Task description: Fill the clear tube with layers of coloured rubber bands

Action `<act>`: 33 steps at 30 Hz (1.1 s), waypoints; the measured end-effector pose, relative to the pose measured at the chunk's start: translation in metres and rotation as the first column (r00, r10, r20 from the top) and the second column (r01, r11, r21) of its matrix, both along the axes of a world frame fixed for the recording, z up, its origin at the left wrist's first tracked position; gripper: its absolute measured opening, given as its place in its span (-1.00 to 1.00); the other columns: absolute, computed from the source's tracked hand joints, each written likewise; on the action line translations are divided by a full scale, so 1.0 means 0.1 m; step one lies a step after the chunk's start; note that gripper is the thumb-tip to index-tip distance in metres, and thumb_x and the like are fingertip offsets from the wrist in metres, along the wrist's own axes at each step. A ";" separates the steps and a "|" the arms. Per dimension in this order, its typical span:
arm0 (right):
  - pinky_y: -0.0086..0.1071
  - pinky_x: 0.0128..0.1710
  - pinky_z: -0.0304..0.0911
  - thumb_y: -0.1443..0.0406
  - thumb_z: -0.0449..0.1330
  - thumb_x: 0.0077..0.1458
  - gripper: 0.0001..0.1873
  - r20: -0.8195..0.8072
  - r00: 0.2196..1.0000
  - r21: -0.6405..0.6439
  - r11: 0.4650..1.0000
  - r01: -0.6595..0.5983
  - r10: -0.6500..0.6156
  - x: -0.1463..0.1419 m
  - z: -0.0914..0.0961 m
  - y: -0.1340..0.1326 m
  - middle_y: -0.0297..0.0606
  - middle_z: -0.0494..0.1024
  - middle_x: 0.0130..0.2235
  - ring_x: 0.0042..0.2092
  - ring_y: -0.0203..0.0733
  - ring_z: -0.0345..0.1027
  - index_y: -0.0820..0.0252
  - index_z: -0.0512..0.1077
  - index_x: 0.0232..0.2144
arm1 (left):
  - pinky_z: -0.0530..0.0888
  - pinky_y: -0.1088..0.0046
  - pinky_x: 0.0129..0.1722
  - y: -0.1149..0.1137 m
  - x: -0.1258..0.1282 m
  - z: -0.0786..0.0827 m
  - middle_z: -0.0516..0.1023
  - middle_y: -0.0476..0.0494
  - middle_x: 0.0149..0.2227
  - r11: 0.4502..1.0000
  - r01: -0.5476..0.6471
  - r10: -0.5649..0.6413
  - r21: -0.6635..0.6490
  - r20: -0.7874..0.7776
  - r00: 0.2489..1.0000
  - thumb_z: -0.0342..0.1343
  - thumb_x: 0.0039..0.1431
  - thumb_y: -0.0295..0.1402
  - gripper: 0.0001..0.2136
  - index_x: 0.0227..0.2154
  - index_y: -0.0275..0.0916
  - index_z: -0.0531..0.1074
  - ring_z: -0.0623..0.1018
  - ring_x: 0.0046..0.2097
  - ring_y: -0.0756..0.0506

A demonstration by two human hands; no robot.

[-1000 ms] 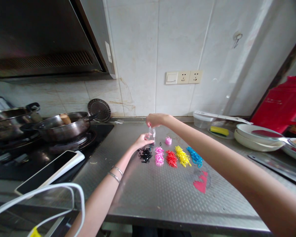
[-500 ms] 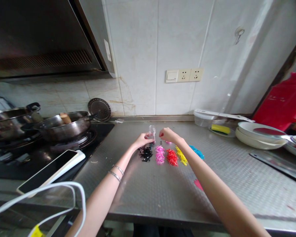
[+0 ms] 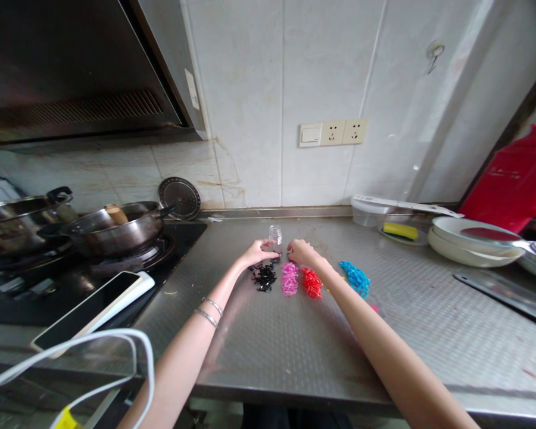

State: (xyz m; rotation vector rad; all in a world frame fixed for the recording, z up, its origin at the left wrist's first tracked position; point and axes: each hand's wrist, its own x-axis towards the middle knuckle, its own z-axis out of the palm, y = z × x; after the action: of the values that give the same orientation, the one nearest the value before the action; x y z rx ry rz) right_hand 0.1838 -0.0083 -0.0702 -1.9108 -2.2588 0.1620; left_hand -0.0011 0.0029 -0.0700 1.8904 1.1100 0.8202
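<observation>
My left hand [image 3: 256, 253] is wrapped round a small clear jar [image 3: 275, 233] that stands upright at the back of the steel counter. A little to its right, my right hand [image 3: 302, 252] is lowered to the counter with its fingers pinched together; what lies between them is hidden. In front of the hands are piles of small elastic bands: black bands [image 3: 264, 277], pink bands [image 3: 289, 280], red bands [image 3: 311, 283] and blue bands [image 3: 355, 279]. Only a sliver of yellow shows beside my right forearm.
To the left, pans [image 3: 116, 229] sit on a black stove, with a white-cased phone [image 3: 89, 310] and a white cable [image 3: 149, 357] nearer me. At right are a sponge [image 3: 401, 231], stacked bowls [image 3: 464, 247], a knife [image 3: 504, 292] and a red thermos [image 3: 500, 185].
My right hand has dropped to the counter, and its forearm has shifted left, covering most of the yellow bands and uncovering the blue ones. My left hand stays at the jar.
</observation>
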 end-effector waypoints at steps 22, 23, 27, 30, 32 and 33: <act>-0.50 -0.42 0.22 0.30 0.03 -0.06 -0.69 -0.646 0.742 0.411 0.901 0.137 0.181 0.03 0.75 -0.18 -0.23 0.55 -0.42 -0.43 -0.27 0.36 0.29 0.50 -0.31 | 0.22 0.58 -0.62 0.02 -0.33 0.26 0.50 -0.15 -0.53 0.994 -0.046 0.013 -0.104 -0.291 0.957 0.14 -0.14 -0.28 -0.74 -0.44 -0.41 0.53 0.36 -0.54 0.04; -0.50 -0.40 0.22 0.31 0.04 -0.06 -0.70 -0.632 0.745 0.428 0.897 0.108 0.212 0.00 0.80 -0.19 -0.24 0.55 -0.41 -0.42 -0.28 0.36 0.28 0.50 -0.32 | 0.21 0.58 -0.62 0.01 -0.32 0.27 0.49 -0.15 -0.54 0.995 -0.046 0.017 -0.091 -0.305 0.952 0.14 -0.15 -0.28 -0.74 -0.44 -0.41 0.53 0.35 -0.55 0.04; -0.50 -0.30 0.22 0.36 0.08 -0.06 -0.75 -0.499 0.809 0.478 0.877 -0.042 0.310 -0.10 0.91 -0.22 -0.24 0.55 -0.35 -0.35 -0.28 0.36 0.26 0.52 -0.35 | 0.19 0.57 -0.63 -0.01 -0.30 0.30 0.45 -0.10 -0.60 0.999 -0.031 0.015 -0.041 -0.347 0.938 0.14 -0.16 -0.28 -0.75 -0.47 -0.39 0.54 0.31 -0.58 0.05; -0.50 -0.25 0.21 0.40 0.08 -0.05 -0.75 -0.395 0.850 0.491 0.862 -0.125 0.349 -0.15 0.91 -0.21 -0.22 0.55 -0.29 -0.32 -0.29 0.35 0.26 0.52 -0.32 | 0.19 0.57 -0.64 -0.01 -0.29 0.28 0.43 -0.08 -0.62 1.000 0.005 -0.013 -0.021 -0.358 0.934 0.13 -0.16 -0.29 -0.76 -0.47 -0.38 0.55 0.30 -0.59 0.05; -0.50 -0.24 0.21 0.42 0.08 -0.04 -0.74 -0.354 0.863 0.490 0.858 -0.157 0.360 -0.16 0.89 -0.19 -0.21 0.54 -0.28 -0.32 -0.30 0.35 0.27 0.52 -0.30 | 0.19 0.57 -0.63 0.01 -0.29 0.25 0.46 -0.09 -0.60 0.999 0.028 -0.034 -0.022 -0.359 0.933 0.12 -0.17 -0.30 -0.76 -0.46 -0.37 0.55 0.31 -0.58 0.04; -0.50 -0.24 0.21 0.42 0.07 -0.04 -0.73 -0.342 0.866 0.487 0.857 -0.168 0.364 -0.17 0.88 -0.18 -0.20 0.54 -0.28 -0.32 -0.30 0.35 0.27 0.52 -0.29 | 0.19 0.57 -0.63 0.02 -0.30 0.23 0.47 -0.09 -0.58 0.999 0.038 -0.044 -0.023 -0.358 0.933 0.12 -0.17 -0.31 -0.76 -0.45 -0.36 0.55 0.31 -0.57 0.04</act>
State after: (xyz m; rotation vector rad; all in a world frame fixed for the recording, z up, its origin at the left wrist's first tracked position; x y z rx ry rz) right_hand 0.1673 -0.0262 0.0180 -1.1805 -2.0302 0.0780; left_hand -0.0306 0.0048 -0.0465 2.0960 1.2832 0.4474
